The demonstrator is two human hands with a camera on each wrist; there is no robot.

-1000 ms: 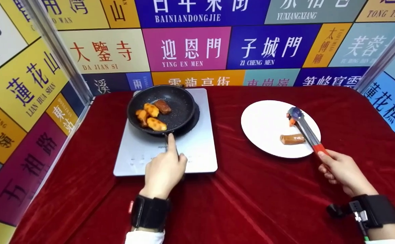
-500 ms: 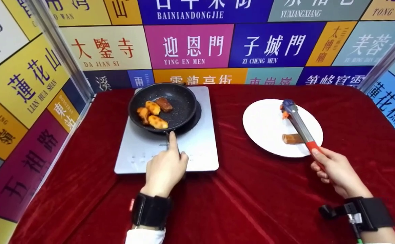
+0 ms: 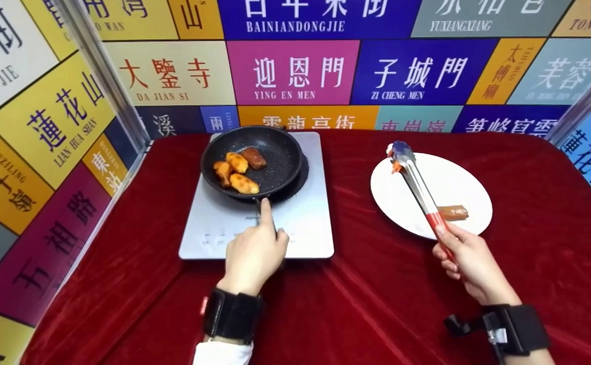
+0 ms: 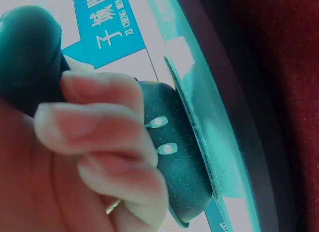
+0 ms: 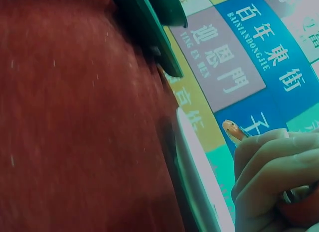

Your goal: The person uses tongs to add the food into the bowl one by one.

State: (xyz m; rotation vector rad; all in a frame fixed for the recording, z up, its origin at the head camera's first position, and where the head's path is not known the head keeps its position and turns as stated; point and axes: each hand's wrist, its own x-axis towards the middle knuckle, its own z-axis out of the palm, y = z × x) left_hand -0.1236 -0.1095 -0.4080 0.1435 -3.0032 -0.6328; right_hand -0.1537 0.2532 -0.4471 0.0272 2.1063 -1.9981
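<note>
My left hand grips the handle of a black frying pan, index finger stretched along it. In the left wrist view the other fingers curl round the black handle. Several browned yellow pieces and a darker brown chunk lie at the pan's left side. My right hand holds red-handled metal tongs over the white plate. Between their purple tips is a small orange-red and whitish piece of food, its kind unclear. A brown, sausage-like piece lies on the plate, partly behind the tongs.
Beneath the pan is a silver induction cooker. Dark red velvet cloth covers the table. Behind and to the left rise panels printed with coloured signs, joined by metal corner posts.
My right hand has carried the tongs and the gripped piece leftward, from over the plate's right part to its upper left edge. My left hand keeps hold of the pan, which stays put.
</note>
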